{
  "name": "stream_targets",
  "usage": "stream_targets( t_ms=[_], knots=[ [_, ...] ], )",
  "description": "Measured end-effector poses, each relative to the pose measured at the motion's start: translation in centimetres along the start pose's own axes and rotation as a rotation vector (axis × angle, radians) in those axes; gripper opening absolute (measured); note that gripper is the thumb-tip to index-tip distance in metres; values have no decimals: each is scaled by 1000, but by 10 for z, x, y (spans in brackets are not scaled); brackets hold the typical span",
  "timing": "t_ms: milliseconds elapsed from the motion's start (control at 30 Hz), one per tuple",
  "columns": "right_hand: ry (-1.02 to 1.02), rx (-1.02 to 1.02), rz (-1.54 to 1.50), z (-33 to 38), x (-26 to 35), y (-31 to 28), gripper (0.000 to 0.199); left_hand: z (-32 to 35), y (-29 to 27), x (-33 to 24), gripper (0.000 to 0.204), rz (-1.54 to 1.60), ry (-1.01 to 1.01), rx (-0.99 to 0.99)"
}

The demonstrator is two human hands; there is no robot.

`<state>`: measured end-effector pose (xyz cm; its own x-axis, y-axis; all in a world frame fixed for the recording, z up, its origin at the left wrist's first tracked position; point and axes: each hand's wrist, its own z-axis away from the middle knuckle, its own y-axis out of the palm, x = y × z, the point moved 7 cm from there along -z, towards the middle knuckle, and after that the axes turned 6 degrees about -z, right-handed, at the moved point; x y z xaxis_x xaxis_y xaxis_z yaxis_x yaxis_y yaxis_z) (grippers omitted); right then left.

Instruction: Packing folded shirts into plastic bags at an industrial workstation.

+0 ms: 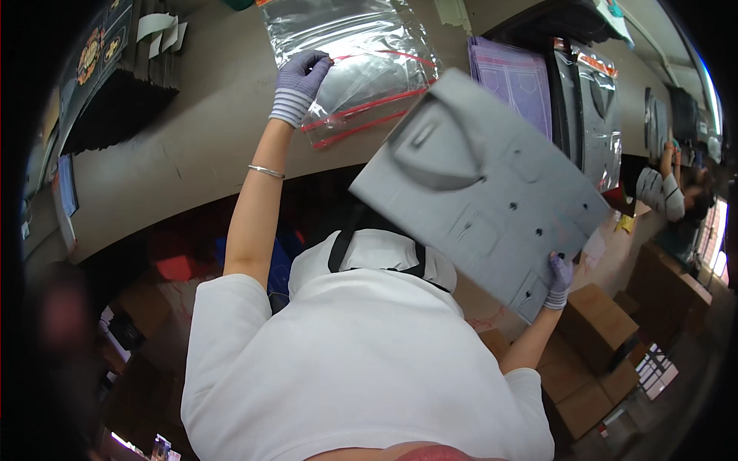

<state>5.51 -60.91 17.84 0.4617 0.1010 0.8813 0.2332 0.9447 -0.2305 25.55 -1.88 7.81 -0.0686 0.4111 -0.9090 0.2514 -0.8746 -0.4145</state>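
Note:
My left hand [298,86], in a light purple knit glove with striped cuff, pinches the opening edge of a clear plastic bag [361,96] with red strips. The bag lies flat on the table, on what look like more of the same. My right hand [560,283], gloved alike, grips the lower right corner of a large flat grey panel [492,200]. That panel is held tilted in the air, its upper corner close to the plastic bags. Pocket shapes, dark studs and a curved grey strap show on its face. The right thumb is on the front; the other fingers are mostly hidden.
A stack of dark printed pieces [115,96] stands at the left of the table [223,100]. Right of the bags lie purple pocket-patterned sheets [509,84] and grey pieces in clear plastic [598,115]. Cardboard boxes [588,338] sit at lower right. Another person [665,192] works at far right.

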Motion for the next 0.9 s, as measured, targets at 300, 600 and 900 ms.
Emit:
stream_targets(
  t_ms=[300, 600, 900],
  knots=[
    [194, 261, -256, -24, -58, 134, 32, 22, 23, -21, 18, -203, 105, 165],
    [6, 143, -313, -24, -59, 135, 44, 77, -1, 7, 18, -618, 111, 41],
    [68, 136, -294, -29, -88, 127, 52, 92, -3, 9, 9, -668, 162, -6]
  ],
)
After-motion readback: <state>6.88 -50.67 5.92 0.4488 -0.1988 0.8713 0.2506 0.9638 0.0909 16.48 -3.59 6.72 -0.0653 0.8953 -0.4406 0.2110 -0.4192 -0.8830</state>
